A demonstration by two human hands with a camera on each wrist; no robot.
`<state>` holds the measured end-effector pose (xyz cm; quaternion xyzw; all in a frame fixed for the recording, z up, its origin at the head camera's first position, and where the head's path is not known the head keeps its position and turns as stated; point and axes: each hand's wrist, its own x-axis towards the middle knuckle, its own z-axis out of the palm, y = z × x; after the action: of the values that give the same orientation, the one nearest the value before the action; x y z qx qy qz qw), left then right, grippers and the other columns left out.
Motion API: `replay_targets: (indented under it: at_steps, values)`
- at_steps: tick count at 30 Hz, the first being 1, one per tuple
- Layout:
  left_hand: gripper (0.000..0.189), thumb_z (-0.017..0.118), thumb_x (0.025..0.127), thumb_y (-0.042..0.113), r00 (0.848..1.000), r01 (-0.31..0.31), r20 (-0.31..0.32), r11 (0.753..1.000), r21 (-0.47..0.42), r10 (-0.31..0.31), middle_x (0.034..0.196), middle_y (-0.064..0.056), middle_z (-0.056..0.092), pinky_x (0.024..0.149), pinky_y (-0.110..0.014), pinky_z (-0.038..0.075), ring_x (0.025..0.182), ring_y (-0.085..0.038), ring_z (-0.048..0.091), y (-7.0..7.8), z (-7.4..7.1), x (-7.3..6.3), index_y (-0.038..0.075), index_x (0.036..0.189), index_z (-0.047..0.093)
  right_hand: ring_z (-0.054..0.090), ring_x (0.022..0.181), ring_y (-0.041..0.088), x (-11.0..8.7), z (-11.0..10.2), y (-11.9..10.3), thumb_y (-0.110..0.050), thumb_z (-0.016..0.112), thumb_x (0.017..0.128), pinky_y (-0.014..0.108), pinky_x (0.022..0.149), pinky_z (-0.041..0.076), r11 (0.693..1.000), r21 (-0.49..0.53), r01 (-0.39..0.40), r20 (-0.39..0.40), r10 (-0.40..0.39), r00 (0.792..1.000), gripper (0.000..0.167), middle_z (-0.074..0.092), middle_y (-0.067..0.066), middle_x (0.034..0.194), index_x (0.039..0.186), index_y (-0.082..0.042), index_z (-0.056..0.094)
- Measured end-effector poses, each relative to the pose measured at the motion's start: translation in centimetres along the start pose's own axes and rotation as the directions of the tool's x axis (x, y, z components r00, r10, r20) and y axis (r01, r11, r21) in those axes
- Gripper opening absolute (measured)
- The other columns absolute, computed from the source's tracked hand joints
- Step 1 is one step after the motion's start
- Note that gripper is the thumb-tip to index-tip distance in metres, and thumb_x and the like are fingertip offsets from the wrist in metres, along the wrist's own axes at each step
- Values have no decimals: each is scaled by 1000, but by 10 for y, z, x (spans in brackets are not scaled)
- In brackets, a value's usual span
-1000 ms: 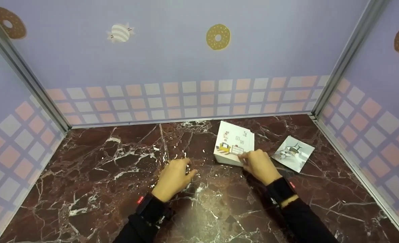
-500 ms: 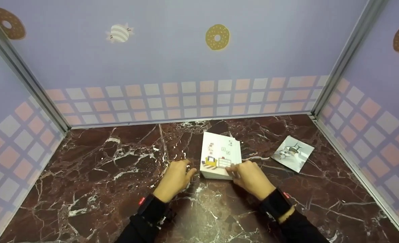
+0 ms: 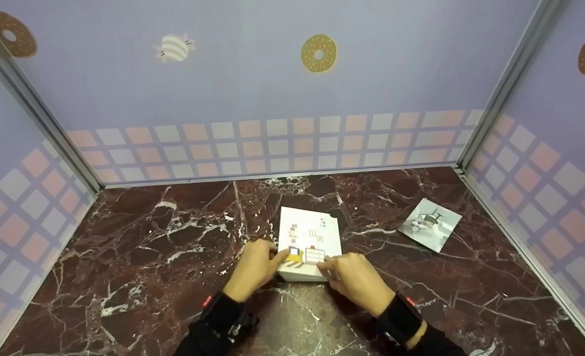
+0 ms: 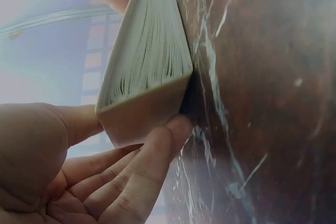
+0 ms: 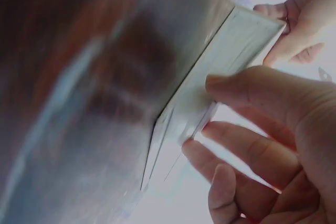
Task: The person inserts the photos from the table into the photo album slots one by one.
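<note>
A thick white hardcover photo album [image 3: 306, 232] lies on the marble-patterned surface, its cover printed with a yellow sofa and a shelf. My left hand [image 3: 252, 264] grips its spine edge, thumb on the cover. In the left wrist view, the fingers reach round the album's spine [image 4: 144, 114], below the fanned pages. At the near right corner my right hand [image 3: 359, 277] holds the album; in the right wrist view the thumb [image 5: 236, 87] presses the page-edge side and fingertips rest along the cover. Apart from both hands, a glossy photo [image 3: 430, 225] lies to the right.
The dark red, white-veined tabletop [image 3: 149, 277] is bounded by lilac walls [image 3: 252, 89] with checks and doughnut prints. Metal corner posts [image 3: 512, 89] stand at the back left and back right.
My right hand has slid the album left and towards me, away from the photo. My left hand, earlier apart from it, now grips its left edge.
</note>
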<state>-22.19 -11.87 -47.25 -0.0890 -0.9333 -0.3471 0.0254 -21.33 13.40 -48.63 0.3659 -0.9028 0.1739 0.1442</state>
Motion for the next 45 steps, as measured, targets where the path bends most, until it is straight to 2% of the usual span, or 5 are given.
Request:
replay_targets:
  at_steps: [8, 11, 15, 29, 45]
  values:
    - [28, 76, 100, 22, 999, 25, -22, 999, -26, -26, 64, -3, 67, 44, -20, 42, 47, -7, 50, 1, 1, -6, 3, 79, 76, 70, 67, 12, 1, -3, 4, -26, 88, 88, 30, 65, 61, 955, 182, -233, 23, 233, 972, 21, 84, 8, 95, 99, -9, 84]
    - [28, 76, 100, 21, 1000, 18, -24, 999, -35, -19, 63, -2, 66, 43, -20, 43, 46, -7, 51, 1, 2, -7, 2, 79, 76, 66, 67, 13, 2, -2, 14, -29, 84, 93, 29, 65, 57, 926, 188, -326, -3, 333, 943, 23, 78, 5, 79, 86, -7, 82]
    - [27, 76, 100, 21, 999, -2, -37, 1000, -13, 1, 63, -2, 68, 47, -21, 46, 46, -6, 52, 0, 3, -11, 3, 80, 77, 42, 52, 6, 1, 1, 27, -27, 78, 98, 22, 52, 35, 895, 229, -383, 44, 383, 923, 33, 52, -6, 56, 72, -8, 74]
    - [27, 76, 100, 22, 1000, 13, -23, 1000, -11, -13, 63, 0, 63, 46, -19, 38, 49, -7, 45, 0, -1, -24, 4, 79, 76, 38, 49, 0, 2, 4, 28, -20, 78, 96, 16, 48, 29, 867, 334, -371, 199, 320, 926, 20, 51, -15, 57, 78, -11, 83]
    - [24, 76, 99, 23, 999, 32, 45, 996, -87, -28, 58, 4, 69, 40, -21, 47, 44, -3, 56, 2, -7, -63, 6, 84, 79, 27, 45, -4, -10, -14, 13, -26, 80, 96, 17, 47, 21, 874, 369, -315, 338, 190, 922, 40, 35, -17, 52, 61, -14, 66]
